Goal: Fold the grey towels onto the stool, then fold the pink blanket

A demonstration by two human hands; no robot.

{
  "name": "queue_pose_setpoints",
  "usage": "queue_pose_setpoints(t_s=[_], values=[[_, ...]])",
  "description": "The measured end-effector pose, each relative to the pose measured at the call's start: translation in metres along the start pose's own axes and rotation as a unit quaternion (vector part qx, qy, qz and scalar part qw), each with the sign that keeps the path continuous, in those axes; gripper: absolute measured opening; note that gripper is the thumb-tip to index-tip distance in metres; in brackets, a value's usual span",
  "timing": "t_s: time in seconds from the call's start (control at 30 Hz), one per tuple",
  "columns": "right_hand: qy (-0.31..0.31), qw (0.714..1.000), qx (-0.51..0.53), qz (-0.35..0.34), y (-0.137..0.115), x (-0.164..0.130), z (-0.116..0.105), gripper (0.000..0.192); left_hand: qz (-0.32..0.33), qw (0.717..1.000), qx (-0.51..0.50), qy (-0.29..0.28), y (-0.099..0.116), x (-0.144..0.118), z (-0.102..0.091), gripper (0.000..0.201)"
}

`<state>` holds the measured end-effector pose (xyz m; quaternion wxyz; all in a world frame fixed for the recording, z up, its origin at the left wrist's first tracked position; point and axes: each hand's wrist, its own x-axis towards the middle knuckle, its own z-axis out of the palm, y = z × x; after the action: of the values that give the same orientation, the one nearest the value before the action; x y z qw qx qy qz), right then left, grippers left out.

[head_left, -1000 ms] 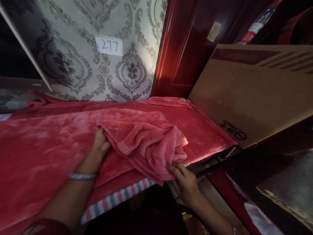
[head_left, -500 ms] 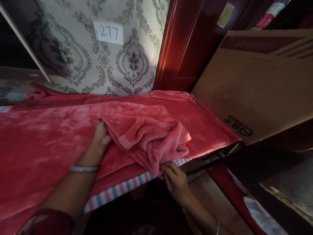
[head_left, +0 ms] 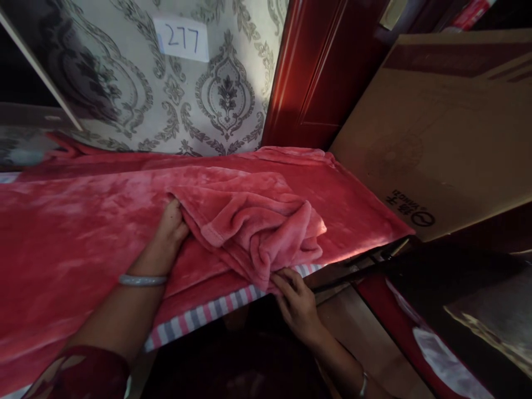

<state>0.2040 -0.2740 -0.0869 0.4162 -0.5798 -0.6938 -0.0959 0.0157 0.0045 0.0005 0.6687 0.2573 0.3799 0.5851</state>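
A plush pinkish-red blanket (head_left: 95, 221) lies spread over a long, narrow surface, with one part folded over and bunched in the middle. My left hand (head_left: 170, 224) is closed on the folded edge, its fingertips hidden under the fabric. At the near side, my right hand (head_left: 296, 302) pinches the blanket's corner between thumb and fingers. Loose wrinkles run through the bunched part between both hands. Below the blanket shows the edge of a striped cloth (head_left: 199, 316) in grey, pink and white.
Behind the blanket stands a wall with patterned wallpaper (head_left: 226, 94) and a paper marked 277 (head_left: 182, 39). A dark red door (head_left: 318, 66) is beside it. A large cardboard box (head_left: 453, 127) leans at the right end. A dark screen (head_left: 25, 72) stands far left.
The camera view has tilted down slightly to the left. Both hands keep their hold on the blanket, and its folds look almost the same.
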Motion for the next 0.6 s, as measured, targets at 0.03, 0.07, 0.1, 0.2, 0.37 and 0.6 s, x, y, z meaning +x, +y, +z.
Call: queue_pose_setpoints(t_s=[0.03,0.07,0.1,0.2,0.37,0.6], values=[[0.008,1.0,0.01,0.001,-0.001,0.004,-0.001,0.056,0.002,1.0,0.007,0.0,0.0,0.0,-0.001,0.012],[0.018,1.0,0.017,0.005,-0.002,0.009,-0.004,0.058,0.012,1.0,0.016,0.0,0.0,0.0,-0.003,0.012],[0.031,0.999,0.02,0.01,-0.004,0.014,-0.008,0.058,0.036,0.999,0.03,0.003,0.0,0.0,-0.004,0.011],[0.1,0.995,-0.011,0.011,-0.006,0.034,-0.032,0.049,0.128,0.988,0.082,0.018,0.002,0.001,-0.011,0.013],[0.214,0.971,-0.109,0.017,-0.001,0.057,-0.079,0.026,0.209,0.971,0.108,0.033,0.013,0.008,-0.021,0.025],[0.248,0.968,-0.024,0.043,0.008,0.065,-0.089,0.021,0.298,0.87,0.392,-0.016,0.027,0.003,-0.022,0.032]])
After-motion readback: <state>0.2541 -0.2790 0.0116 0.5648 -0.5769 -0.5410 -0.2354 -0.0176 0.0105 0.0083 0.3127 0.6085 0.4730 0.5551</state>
